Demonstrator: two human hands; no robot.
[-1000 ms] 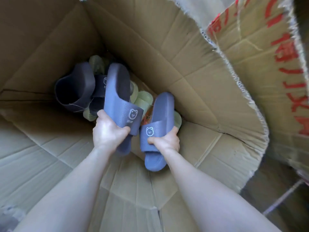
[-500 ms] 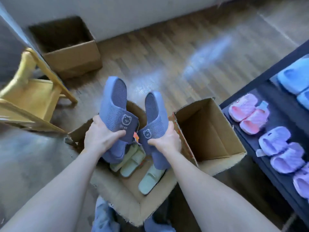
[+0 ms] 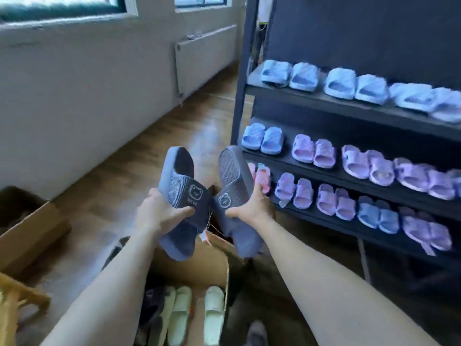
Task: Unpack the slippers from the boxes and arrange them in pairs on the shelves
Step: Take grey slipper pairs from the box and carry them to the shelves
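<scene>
Several pale green slippers [image 3: 214, 309] lie in the open cardboard box [image 3: 217, 260] directly beneath the grip. Above it, the left hand [image 3: 159, 216] curls round the strap of the left dark blue slipper [image 3: 180, 171], thumb just under the bear print. The right hand [image 3: 250, 208] clasps the right dark blue slipper [image 3: 233, 171] likewise. Both are held in the air, straps close together, upper ends splayed apart. Beyond and right of the grip, the dark shelves [image 3: 349, 109] carry shelved pairs [image 3: 311, 152] in blue, lilac and pink.
</scene>
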